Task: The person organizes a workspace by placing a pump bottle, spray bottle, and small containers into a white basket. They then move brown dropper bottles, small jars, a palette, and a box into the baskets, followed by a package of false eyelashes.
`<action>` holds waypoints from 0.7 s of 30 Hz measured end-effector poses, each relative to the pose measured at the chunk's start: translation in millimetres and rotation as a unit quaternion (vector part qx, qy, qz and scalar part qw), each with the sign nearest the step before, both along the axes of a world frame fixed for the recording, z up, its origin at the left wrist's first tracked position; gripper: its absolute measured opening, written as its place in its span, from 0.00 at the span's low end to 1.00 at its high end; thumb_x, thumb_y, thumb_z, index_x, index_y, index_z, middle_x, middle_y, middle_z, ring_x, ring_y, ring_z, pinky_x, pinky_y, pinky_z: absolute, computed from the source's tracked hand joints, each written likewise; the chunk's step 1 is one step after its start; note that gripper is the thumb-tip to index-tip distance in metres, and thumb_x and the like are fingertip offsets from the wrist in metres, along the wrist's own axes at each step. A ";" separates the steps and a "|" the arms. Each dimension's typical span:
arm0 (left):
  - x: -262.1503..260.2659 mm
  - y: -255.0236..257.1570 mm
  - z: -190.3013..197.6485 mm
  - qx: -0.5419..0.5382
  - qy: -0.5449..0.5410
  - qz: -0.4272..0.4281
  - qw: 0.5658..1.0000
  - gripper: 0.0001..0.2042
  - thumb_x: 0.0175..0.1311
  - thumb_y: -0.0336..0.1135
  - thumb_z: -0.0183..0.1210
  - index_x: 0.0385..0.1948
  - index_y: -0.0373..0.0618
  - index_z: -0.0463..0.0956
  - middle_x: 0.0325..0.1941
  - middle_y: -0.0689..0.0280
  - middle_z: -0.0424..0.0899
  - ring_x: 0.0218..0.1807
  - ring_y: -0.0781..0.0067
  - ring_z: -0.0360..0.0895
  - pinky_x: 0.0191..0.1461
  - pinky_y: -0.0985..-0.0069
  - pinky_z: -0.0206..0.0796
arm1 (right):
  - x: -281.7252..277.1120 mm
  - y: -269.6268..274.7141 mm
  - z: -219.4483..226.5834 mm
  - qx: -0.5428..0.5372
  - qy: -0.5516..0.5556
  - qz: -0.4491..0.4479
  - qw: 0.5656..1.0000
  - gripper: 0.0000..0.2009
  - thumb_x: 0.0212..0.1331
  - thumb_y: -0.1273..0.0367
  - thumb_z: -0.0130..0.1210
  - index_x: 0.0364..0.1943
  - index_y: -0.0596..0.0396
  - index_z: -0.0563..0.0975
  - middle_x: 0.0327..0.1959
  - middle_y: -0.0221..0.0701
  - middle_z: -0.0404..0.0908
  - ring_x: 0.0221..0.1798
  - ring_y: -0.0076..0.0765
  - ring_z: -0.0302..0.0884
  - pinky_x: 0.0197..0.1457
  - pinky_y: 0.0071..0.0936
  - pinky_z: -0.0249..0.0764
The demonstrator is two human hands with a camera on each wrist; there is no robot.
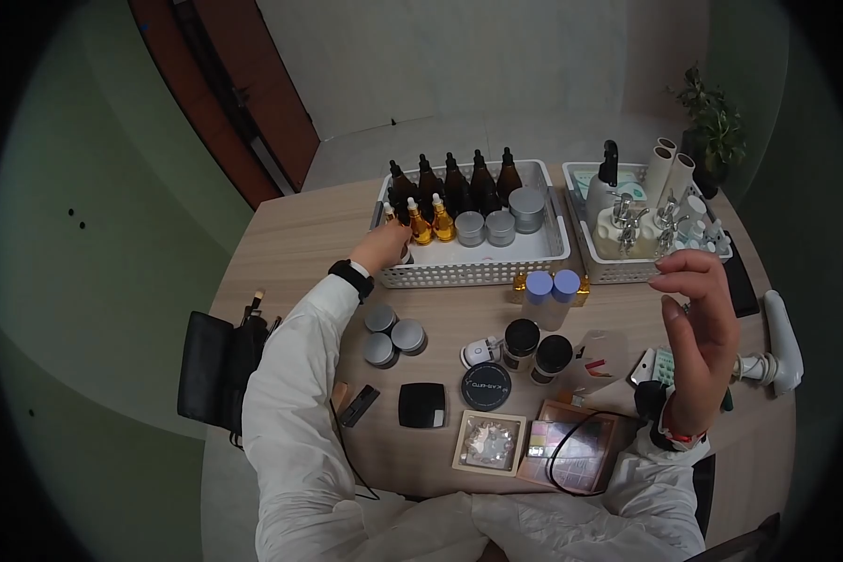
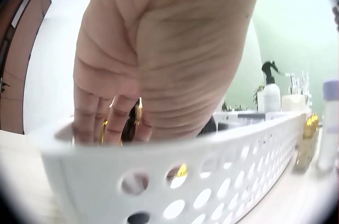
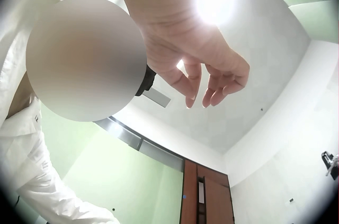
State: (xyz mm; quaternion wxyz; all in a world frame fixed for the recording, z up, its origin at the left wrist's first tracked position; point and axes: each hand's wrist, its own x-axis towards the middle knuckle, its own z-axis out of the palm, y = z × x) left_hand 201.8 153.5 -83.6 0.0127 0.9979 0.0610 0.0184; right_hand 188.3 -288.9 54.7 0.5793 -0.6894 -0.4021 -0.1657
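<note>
My left hand (image 1: 381,246) reaches over the near left corner of a white perforated basket (image 1: 478,273), fingers pointing down inside. Amber dropper bottles (image 1: 421,225) with gold tops stand right beside its fingers. A small part of some object (image 1: 406,255) shows under the hand; I cannot tell whether the fingers grip it. In the left wrist view the basket wall (image 2: 159,166) hides the fingertips. Grey-lidded jars (image 1: 500,228) and tall dark dropper bottles (image 1: 452,183) stand farther inside. My right hand (image 1: 704,323) is raised above the table's right side, fingers loosely bent, holding nothing.
A second basket (image 1: 618,272) holds pump bottles and a spray bottle (image 1: 601,197). Three grey-lidded jars (image 1: 408,336) stand on the table, near a black compact (image 1: 422,406), black-lidded jars (image 1: 521,339) and purple-capped bottles (image 1: 551,298). A black bag (image 1: 206,365) lies at the left edge.
</note>
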 end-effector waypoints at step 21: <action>-117.7 -46.3 -1.9 -0.140 0.103 0.059 0.983 0.19 0.50 0.38 0.63 0.43 0.41 0.73 0.43 0.51 0.78 0.48 0.48 0.75 0.50 0.61 0.69 | -3.4 2.8 -3.0 -0.011 -0.010 0.013 1.000 0.12 0.47 0.81 0.47 0.37 0.61 0.77 0.45 0.39 0.73 0.51 0.36 0.69 0.57 0.29 0.61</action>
